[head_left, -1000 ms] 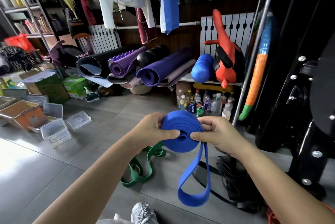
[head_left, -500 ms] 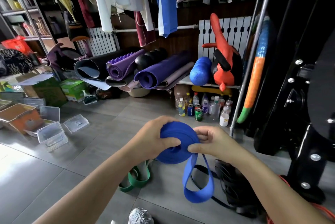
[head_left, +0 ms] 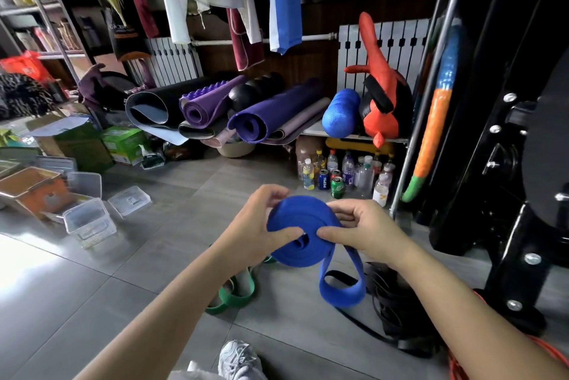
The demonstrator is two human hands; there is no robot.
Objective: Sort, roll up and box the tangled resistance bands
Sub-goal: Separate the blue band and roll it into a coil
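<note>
A blue resistance band (head_left: 303, 225) is mostly wound into a flat coil held in the air between both hands. My left hand (head_left: 255, 229) grips the coil's left side, thumb pressed on its face near the centre. My right hand (head_left: 363, 229) pinches the right side, thumb on the face. A short loose loop of the band hangs below the coil. On the floor underneath lie a green band (head_left: 234, 293) and a tangle of black bands (head_left: 394, 299). Clear plastic boxes (head_left: 89, 219) sit on the floor at the left.
Rolled yoga mats (head_left: 246, 121) and a blue foam roller (head_left: 340, 116) lie against the back wall, with bottles and cans (head_left: 345, 176) below a shelf. A black machine frame (head_left: 517, 164) stands at the right. My white shoe (head_left: 240, 359) shows at the bottom edge. An orange-filled bin (head_left: 34, 189) sits at the far left.
The coil has grown and the hanging blue loop has become shorter as both hands turned the roll. The hands stay at about the same place.
</note>
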